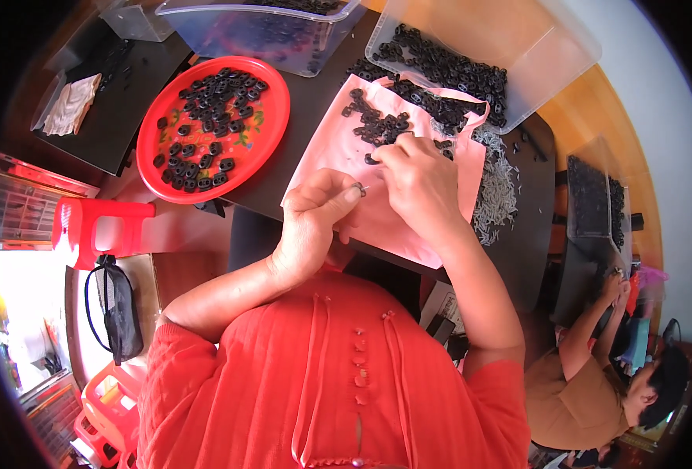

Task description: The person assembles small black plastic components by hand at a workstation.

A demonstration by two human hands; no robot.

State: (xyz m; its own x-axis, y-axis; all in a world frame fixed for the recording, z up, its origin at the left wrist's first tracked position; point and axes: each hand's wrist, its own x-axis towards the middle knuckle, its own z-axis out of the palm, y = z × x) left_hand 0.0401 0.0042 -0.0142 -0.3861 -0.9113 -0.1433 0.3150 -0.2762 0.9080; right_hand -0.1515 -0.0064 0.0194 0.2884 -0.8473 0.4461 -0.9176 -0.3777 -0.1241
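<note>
My left hand (314,211) is closed, thumb and forefinger pinching a small dark piece (361,189) with a thin pale tip sticking out; its exact kind is too small to tell. To its right, my right hand (420,178) reaches over the pink cloth (321,160) with its fingertips pinched on a small black plastic part (371,159). Just beyond those fingers lies a loose cluster of black two-holed plastic parts (373,125) on the cloth. The two hands are close together but apart.
A red round tray (149,156) at left holds many black parts. Clear bins (545,55) of black parts stand at the back. Small grey slender pieces (496,191) are heaped right of the cloth. A red stool (68,227) stands left; another person (588,391) works at far right.
</note>
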